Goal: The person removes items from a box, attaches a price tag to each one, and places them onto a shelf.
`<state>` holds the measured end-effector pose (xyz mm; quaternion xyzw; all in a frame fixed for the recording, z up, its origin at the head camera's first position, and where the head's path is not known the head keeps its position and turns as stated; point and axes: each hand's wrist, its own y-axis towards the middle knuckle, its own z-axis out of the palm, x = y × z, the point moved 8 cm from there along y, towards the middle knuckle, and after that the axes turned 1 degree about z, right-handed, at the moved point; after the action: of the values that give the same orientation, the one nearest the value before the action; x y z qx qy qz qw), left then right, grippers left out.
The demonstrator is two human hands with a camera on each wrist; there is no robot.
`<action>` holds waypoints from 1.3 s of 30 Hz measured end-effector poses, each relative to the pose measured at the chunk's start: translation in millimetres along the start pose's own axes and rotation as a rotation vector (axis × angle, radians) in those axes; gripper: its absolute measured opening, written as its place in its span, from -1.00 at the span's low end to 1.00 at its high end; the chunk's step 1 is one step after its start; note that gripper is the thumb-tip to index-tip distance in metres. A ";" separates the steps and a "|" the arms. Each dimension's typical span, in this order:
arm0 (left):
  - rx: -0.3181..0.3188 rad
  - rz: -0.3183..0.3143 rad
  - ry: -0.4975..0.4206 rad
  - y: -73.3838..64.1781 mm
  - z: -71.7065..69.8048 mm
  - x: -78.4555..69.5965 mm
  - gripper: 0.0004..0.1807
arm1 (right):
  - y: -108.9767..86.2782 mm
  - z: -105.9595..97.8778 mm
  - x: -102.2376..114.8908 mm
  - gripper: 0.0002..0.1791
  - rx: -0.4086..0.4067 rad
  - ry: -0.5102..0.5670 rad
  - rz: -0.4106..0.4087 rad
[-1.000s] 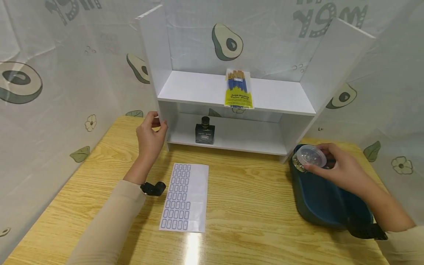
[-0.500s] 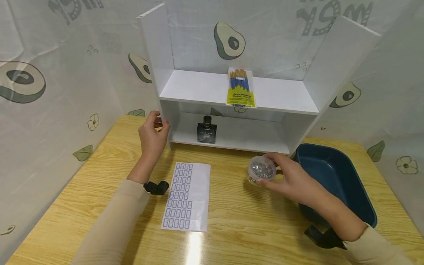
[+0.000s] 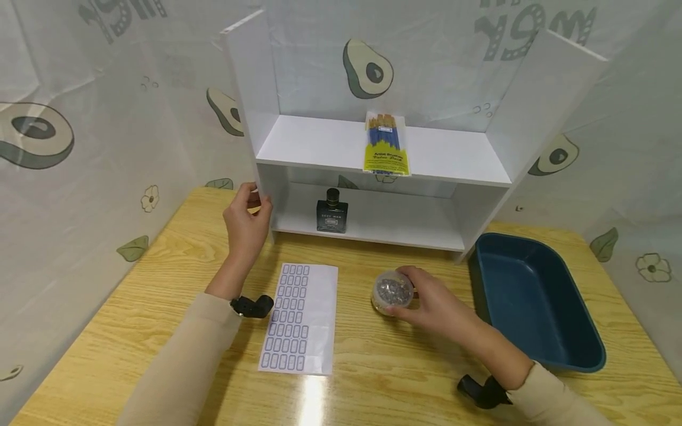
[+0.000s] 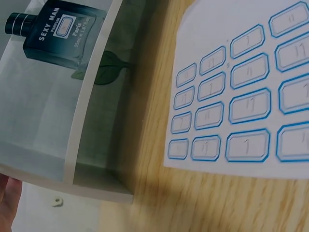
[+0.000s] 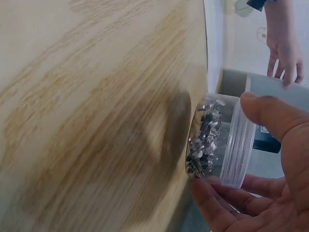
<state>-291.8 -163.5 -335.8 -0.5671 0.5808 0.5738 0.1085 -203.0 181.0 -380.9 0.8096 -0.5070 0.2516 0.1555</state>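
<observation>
My right hand [image 3: 434,302] grips a small round clear plastic jar [image 3: 392,291] with a lid, thumb on one side and fingers on the other. Shiny silver bits [image 5: 205,137] fill part of it. The jar stands upright, on or just above the table; I cannot tell which. My left hand [image 3: 247,222] holds the left side panel of a white two-tier shelf [image 3: 405,219], thumb at the front edge and fingers outside. In the left wrist view only some fingers [image 4: 8,203] show beside the panel. A sheet of blue-bordered stickers [image 3: 298,319] lies between the hands.
A dark perfume bottle [image 3: 331,213] stands on the lower shelf board. A pack of artist brushes [image 3: 385,145] lies on the upper board, overhanging its front edge. A dark blue bin [image 3: 479,284] stands at the right of the wooden table [image 3: 383,378].
My right hand has brought the jar leftward from the bin to a spot in front of the shelf, right of the sticker sheet. My left hand stays at the shelf's side.
</observation>
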 end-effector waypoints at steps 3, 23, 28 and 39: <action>-0.005 -0.013 -0.027 -1.5 1.3 2.1 -0.71 | 2.4 4.4 -0.3 -0.15 0.013 0.010 0.004; 0.614 -0.304 0.283 -50.0 12.1 45.8 -0.53 | 10.6 23.3 -3.2 -0.18 0.028 0.043 0.001; 0.803 -0.206 0.365 -69.1 30.2 41.4 -0.47 | 10.2 23.7 -5.1 -0.14 0.025 0.041 0.025; 0.972 -0.024 0.544 -98.0 55.3 23.2 -0.41 | 8.8 21.5 -4.7 -0.09 0.013 0.042 0.059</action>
<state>-251.8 -102.6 -424.6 -0.5860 0.7792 0.0716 0.2105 -207.2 169.7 -401.4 0.7897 -0.5258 0.2762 0.1534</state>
